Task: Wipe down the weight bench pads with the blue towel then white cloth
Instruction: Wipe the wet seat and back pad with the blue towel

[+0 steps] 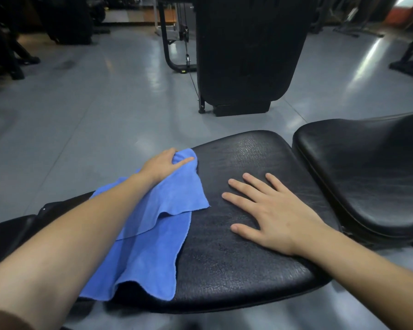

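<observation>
The pad [236, 210] in front of you is broad, firm and cracked, so expect it to drag on cloth rather than let it slide. A second pad [367, 175] sits just beside it on your right. The towel [153, 234] drapes over the near pad's left half; it looks soft, light and floppy, so bunch it to keep control. Your right hand [277, 215] lies spread flat on the pad. Your left hand [165, 164] pinches the towel's far corner. No white cloth shows.
</observation>
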Motion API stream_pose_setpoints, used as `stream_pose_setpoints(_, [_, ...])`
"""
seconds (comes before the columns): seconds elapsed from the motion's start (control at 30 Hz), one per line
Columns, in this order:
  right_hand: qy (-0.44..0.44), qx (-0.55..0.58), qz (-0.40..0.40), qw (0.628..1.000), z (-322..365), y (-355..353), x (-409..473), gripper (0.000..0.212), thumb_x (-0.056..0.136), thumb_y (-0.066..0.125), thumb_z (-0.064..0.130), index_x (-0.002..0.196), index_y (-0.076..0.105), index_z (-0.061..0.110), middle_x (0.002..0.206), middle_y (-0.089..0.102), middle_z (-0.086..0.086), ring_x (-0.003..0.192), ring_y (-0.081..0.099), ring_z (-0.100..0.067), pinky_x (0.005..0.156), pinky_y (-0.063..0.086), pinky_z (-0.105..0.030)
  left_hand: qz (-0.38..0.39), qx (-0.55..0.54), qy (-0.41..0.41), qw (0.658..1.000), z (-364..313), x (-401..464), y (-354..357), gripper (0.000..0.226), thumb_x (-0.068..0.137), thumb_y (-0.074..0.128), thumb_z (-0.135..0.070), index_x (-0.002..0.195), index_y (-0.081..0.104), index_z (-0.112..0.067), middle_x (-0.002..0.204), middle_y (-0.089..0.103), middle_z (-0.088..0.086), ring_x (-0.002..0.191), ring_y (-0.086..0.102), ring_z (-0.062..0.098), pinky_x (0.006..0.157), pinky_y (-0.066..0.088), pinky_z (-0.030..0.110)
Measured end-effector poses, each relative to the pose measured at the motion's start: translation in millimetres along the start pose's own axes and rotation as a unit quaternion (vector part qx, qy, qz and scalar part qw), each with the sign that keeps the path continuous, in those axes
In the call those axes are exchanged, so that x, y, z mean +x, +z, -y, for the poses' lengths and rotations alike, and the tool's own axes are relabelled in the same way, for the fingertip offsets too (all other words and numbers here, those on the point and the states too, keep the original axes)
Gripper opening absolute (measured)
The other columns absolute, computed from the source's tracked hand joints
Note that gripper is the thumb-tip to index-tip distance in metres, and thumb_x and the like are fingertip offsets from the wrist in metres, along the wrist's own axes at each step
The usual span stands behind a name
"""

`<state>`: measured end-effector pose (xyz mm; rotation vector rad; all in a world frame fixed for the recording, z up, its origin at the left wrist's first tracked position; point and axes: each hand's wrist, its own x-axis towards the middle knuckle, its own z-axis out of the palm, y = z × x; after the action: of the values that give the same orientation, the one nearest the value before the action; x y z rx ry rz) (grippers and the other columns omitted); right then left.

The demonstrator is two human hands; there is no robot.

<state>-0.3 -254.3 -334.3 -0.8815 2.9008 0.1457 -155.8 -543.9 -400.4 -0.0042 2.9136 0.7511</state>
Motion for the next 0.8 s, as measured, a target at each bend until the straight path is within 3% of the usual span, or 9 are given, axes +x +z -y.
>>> stream_pose_setpoints(0.13, [-0.002, 0.004, -0.010, 1.000, -0.9, 0.6, -0.1, 0.076, 0.090, 0.012, 0.076, 0.158, 0.017, 0.042, 0.168, 0.009, 0.011, 0.155, 0.001, -0.017, 0.124, 0.000, -0.048, -0.002, -0.012, -0.009, 1.000, 18.9, -7.5, 0.1, 0.073, 0.076, 0.037, -0.082, 0.111, 0.053, -0.020, 0.106, 0.064, -0.005, 0.098, 0.060, 0.023, 0.085, 0.046, 0.039])
stream_pose_setpoints(0.27, [0.002, -0.001, -0.009, 1.000, -1.4, 2.5, 0.2, 0.078, 0.088, 0.009, 0.076, 0.158, 0.014, 0.042, 0.169, 0.005, 0.012, 0.155, -0.002, -0.017, 0.124, -0.002, -0.048, -0.016, -0.015, 0.003, 1.000, 13.9, -5.1, 1.6, 0.059, 0.089, 0.045, -0.072, 0.106, 0.055, -0.017, 0.100, 0.066, -0.002, 0.093, 0.062, 0.022, 0.077, 0.045, 0.036])
stream_pose_setpoints(0.4, [0.000, 0.005, -0.016, 1.000, -1.4, 2.9, 1.3, 0.079, 0.088, 0.008, 0.076, 0.158, 0.015, 0.041, 0.169, 0.007, 0.010, 0.155, -0.001, -0.018, 0.124, -0.002, -0.049, -0.018, -0.023, 0.002, 1.000, 0.1, -3.4, 0.9, 0.080, 0.071, 0.035, -0.087, 0.104, 0.056, -0.018, 0.100, 0.064, -0.003, 0.092, 0.061, 0.021, 0.077, 0.045, 0.036])
stream_pose_setpoints(0.57, [-0.004, 0.011, -0.021, 1.000, -2.4, 4.6, 0.7, 0.078, 0.090, 0.012, 0.075, 0.159, 0.016, 0.040, 0.169, 0.008, 0.008, 0.156, 0.000, -0.020, 0.124, -0.001, -0.050, -0.004, -0.020, 0.019, 1.000, -34.0, 6.9, 4.9, 0.080, 0.067, 0.031, -0.089, 0.102, 0.055, -0.021, 0.102, 0.064, -0.004, 0.093, 0.062, 0.020, 0.083, 0.049, 0.039])
stream_pose_setpoints(0.67, [-0.008, 0.019, -0.033, 0.999, -3.1, 5.3, 1.1, 0.076, 0.091, 0.018, 0.073, 0.158, 0.023, 0.037, 0.168, 0.017, 0.005, 0.155, 0.008, -0.023, 0.124, 0.004, -0.054, -0.002, -0.006, 0.054, 0.999, -66.1, 20.0, 12.2, 0.074, 0.079, 0.037, -0.084, 0.108, 0.055, -0.019, 0.106, 0.064, -0.002, 0.097, 0.061, 0.023, 0.088, 0.049, 0.041])
stream_pose_setpoints(0.8, [-0.012, 0.027, -0.041, 0.999, -3.6, 6.9, 2.1, 0.076, 0.092, 0.021, 0.071, 0.158, 0.021, 0.035, 0.168, 0.015, 0.004, 0.155, 0.008, -0.024, 0.123, 0.003, -0.055, 0.004, 0.010, 0.111, 0.994, -111.9, 35.3, 20.3, 0.057, 0.095, 0.043, -0.068, 0.109, 0.054, -0.014, 0.107, 0.062, 0.000, 0.098, 0.059, 0.025, 0.083, 0.044, 0.037])
